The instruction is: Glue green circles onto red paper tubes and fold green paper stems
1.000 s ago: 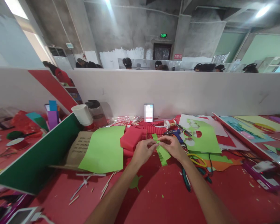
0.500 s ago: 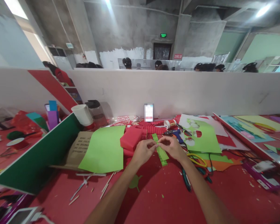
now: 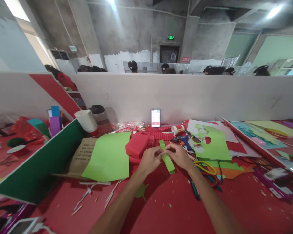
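Both my hands meet over the middle of the red table [image 3: 175, 208]. My left hand [image 3: 149, 160] and my right hand [image 3: 178, 155] each pinch the same narrow light-green paper strip [image 3: 168, 161], which is folded lengthwise and runs from between my fingertips down towards me. A red folded paper block [image 3: 137, 145] lies just left of my left hand. Pleated red paper [image 3: 161, 133] lies just beyond the strip.
A large light-green sheet [image 3: 108, 156] lies left on brown card. A green board [image 3: 36, 169] leans at the left. A white cup [image 3: 86, 120], jar, phone [image 3: 155, 117], glue tube [image 3: 177, 129], scissors [image 3: 177, 139], yellow rings [image 3: 204, 166], cut green sheet [image 3: 210, 143] and paper scraps surround me. People sit beyond the partition.
My hands have lowered slightly towards the table, and the green strip has been pressed from a loose, doubled fold into a flatter single band.
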Available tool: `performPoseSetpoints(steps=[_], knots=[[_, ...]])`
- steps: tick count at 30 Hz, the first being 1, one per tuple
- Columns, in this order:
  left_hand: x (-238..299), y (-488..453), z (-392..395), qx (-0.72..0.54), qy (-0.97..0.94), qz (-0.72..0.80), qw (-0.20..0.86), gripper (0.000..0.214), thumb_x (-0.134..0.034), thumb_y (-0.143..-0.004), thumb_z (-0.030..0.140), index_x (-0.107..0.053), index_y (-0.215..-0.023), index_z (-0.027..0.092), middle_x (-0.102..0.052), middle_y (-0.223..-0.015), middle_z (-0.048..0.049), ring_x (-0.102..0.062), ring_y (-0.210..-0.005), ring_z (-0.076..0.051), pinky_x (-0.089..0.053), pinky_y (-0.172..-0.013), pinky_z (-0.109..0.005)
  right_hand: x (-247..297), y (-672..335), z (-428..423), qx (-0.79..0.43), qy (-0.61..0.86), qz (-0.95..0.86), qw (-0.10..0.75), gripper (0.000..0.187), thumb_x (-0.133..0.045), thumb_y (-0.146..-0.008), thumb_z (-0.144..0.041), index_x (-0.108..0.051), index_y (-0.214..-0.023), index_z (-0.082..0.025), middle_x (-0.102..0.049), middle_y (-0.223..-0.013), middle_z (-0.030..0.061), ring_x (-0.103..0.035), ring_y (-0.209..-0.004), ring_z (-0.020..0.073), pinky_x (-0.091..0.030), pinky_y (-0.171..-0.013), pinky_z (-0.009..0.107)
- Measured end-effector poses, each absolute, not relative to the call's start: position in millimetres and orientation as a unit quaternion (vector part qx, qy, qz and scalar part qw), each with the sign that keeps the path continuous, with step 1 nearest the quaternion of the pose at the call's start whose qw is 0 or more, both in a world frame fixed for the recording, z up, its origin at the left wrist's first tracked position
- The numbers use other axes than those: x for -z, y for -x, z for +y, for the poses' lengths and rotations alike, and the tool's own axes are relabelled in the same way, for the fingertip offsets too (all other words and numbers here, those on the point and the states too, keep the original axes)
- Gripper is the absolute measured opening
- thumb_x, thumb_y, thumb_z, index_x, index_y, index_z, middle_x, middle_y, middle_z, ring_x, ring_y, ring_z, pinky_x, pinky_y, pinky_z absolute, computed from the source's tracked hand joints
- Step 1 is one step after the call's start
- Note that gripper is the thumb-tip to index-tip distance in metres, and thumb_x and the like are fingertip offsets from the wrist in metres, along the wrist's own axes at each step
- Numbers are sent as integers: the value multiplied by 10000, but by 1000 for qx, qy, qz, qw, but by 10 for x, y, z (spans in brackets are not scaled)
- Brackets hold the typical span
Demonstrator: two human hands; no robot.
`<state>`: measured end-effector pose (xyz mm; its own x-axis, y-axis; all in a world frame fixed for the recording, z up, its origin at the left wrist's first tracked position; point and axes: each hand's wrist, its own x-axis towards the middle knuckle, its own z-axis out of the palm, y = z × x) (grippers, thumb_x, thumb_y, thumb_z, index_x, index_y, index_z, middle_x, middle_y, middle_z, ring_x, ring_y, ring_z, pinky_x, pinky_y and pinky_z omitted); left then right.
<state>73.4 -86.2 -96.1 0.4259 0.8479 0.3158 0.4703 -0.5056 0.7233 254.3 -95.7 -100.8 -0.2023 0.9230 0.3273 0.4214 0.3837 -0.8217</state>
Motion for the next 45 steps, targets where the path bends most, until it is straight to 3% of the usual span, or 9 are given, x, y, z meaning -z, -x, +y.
performPoseSetpoints(steps=[5,14,19,27,37,45], knots=[[936,-730,-874,-360,-789,403,291,160,-507,-872,282,-594,-777,187,-599,-687,6,-536,-630,-135,-369,-588,-221,975,-2547,-976,-342,447,-710,423,116,-624,-808,-249,-649,-902,-186,-703,-841,39,-644,-762,187,-490,-694,280],[944,-757,-819,-411,-742,359,388,254,-495,-908,365,-621,-865,149,-622,-758,-22,-559,-690,-142,-430,-630,-228,927,-2553,-993,-291,457,-686,485,87,-622,-798,-260,-665,-832,-191,-696,-820,37,-651,-783,191,-507,-737,294],[955,-770,-806,-438,-706,362,423,203,-568,-865,337,-622,-896,144,-649,-784,-29,-581,-689,-140,-459,-636,-227,938,-2553,-992,-369,423,-676,478,202,-663,-785,-281,-660,-966,-191,-711,-913,48,-668,-853,198,-528,-784,309],[955,-762,-810,-446,-716,356,402,200,-568,-869,328,-666,-906,157,-695,-843,-41,-618,-765,-164,-477,-710,-250,939,-2552,-981,-340,440,-668,494,192,-678,-799,-324,-720,-923,-183,-726,-876,49,-669,-815,197,-521,-744,294],[969,-747,-833,-394,-753,419,321,195,-539,-879,327,-684,-868,198,-695,-787,-8,-589,-693,-148,-423,-643,-238,982,-2557,-961,-314,474,-675,470,164,-676,-782,-302,-755,-857,-179,-753,-832,60,-685,-778,217,-522,-717,305],[961,-735,-864,-345,-782,463,235,114,-533,-864,224,-640,-830,206,-655,-699,10,-538,-604,-123,-342,-573,-220,1028,-2585,-925,-315,474,-693,442,174,-658,-800,-314,-755,-868,-187,-760,-865,62,-692,-817,230,-516,-760,324]])
